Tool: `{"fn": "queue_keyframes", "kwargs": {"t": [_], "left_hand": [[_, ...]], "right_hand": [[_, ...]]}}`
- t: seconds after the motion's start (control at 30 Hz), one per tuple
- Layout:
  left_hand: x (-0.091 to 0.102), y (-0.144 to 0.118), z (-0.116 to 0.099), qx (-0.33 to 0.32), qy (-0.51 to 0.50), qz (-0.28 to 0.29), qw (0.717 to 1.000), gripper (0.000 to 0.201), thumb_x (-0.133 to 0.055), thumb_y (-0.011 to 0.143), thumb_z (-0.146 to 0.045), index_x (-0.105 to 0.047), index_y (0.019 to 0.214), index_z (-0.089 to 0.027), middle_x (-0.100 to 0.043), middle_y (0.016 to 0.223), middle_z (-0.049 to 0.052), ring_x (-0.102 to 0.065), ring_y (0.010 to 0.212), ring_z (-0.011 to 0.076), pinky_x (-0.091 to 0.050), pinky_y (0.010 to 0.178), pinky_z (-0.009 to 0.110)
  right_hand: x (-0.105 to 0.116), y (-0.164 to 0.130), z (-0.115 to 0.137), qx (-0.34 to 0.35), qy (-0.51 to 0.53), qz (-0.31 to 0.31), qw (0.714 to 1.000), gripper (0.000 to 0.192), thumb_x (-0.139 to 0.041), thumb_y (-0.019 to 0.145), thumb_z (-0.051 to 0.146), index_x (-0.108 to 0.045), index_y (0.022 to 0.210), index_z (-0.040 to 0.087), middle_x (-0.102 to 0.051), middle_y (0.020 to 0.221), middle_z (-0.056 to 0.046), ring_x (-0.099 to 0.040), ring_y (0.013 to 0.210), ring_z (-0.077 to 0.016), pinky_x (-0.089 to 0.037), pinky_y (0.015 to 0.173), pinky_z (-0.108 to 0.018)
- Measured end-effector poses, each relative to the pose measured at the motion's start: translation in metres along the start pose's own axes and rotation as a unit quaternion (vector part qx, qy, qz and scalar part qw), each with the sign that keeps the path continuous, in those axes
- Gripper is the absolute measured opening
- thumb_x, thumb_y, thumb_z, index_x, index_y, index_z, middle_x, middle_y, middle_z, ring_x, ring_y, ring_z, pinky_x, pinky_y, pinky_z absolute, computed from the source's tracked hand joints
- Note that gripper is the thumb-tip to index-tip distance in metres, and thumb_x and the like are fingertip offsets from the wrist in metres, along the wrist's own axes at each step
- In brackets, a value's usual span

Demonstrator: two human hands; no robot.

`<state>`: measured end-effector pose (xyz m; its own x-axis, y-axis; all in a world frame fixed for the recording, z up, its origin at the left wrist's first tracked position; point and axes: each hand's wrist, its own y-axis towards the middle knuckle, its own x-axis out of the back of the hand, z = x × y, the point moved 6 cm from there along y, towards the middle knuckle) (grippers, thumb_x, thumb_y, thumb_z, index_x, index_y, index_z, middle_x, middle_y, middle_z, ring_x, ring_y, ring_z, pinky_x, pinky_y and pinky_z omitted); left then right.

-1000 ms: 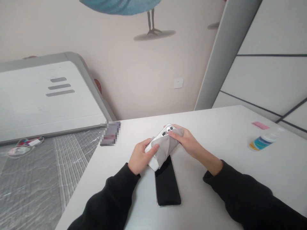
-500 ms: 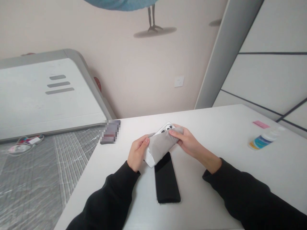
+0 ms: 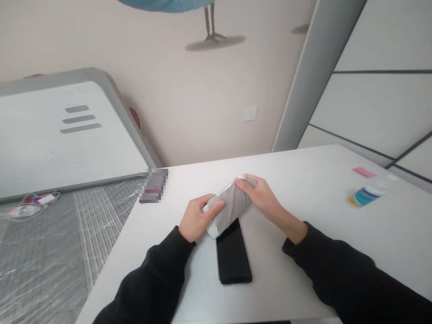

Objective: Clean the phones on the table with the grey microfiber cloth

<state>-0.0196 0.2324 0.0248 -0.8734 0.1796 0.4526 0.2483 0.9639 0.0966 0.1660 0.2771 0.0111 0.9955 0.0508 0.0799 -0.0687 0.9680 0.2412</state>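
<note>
A white phone is held tilted above the table, its back mostly covered by a thin grey cloth. My left hand grips the phone's lower left end, thumb pressing on the cloth. At the upper right end, my right hand is closed around the cloth and the phone's edge, the thumb on top. The cloth hides the phone's camera lenses. Directly below lies a second phone, black screen up in a clear case, its far end partly covered by the held one.
The white table carries a blue-labelled bottle lying on its right side, with a pink slip behind it. A blurred dark item sits at the left edge. Beyond the left side is a plastic-covered mattress.
The cloth now covers the camera lenses that showed before. My left thumb has moved from the phone's edge onto the cloth, and my right thumb has slid toward the phone's top edge.
</note>
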Motion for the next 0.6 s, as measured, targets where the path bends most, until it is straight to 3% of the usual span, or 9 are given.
{"fn": "queue_keyframes", "kwargs": {"t": [0.13,0.33,0.5,0.6], "left_hand": [[-0.003,-0.002,-0.003,0.016,-0.004,0.014,1.000,0.041,-0.069,0.081,-0.057,-0.069,0.084,-0.015,-0.062,0.076,-0.001,-0.052,0.075,0.0161,-0.041,0.071,0.026],[0.001,-0.002,0.004,0.040,-0.006,0.023,0.999,0.048,-0.062,0.084,-0.063,-0.061,0.072,-0.016,-0.054,0.068,-0.002,-0.047,0.068,0.0147,-0.039,0.066,0.026],[0.005,0.002,0.011,0.038,-0.016,0.007,0.999,0.054,-0.054,0.085,-0.069,-0.060,0.073,-0.017,-0.056,0.067,-0.001,-0.048,0.066,0.0153,-0.040,0.063,0.026],[0.004,0.002,0.011,0.030,-0.016,0.003,0.999,0.055,-0.054,0.085,-0.071,-0.059,0.071,-0.017,-0.055,0.066,-0.001,-0.048,0.066,0.0151,-0.040,0.061,0.026]], "right_hand": [[0.000,0.001,-0.001,0.002,-0.026,0.007,1.000,0.054,-0.064,0.084,0.072,-0.052,0.063,0.024,-0.049,0.065,0.002,-0.045,0.067,-0.0174,-0.036,0.066,-0.031],[-0.001,0.002,0.001,-0.019,-0.030,0.060,0.998,0.057,-0.059,0.087,0.073,-0.050,0.060,0.023,-0.053,0.062,0.001,-0.050,0.064,-0.0179,-0.038,0.063,-0.032],[-0.008,0.000,0.000,-0.022,-0.001,0.112,0.993,0.048,-0.071,0.079,0.066,-0.069,0.090,0.020,-0.072,0.089,-0.006,-0.064,0.082,-0.0233,-0.050,0.074,-0.034],[-0.010,0.000,-0.006,-0.015,-0.005,0.100,0.995,0.044,-0.070,0.082,0.064,-0.067,0.086,0.020,-0.071,0.086,-0.005,-0.064,0.082,-0.0238,-0.050,0.076,-0.035]]}}
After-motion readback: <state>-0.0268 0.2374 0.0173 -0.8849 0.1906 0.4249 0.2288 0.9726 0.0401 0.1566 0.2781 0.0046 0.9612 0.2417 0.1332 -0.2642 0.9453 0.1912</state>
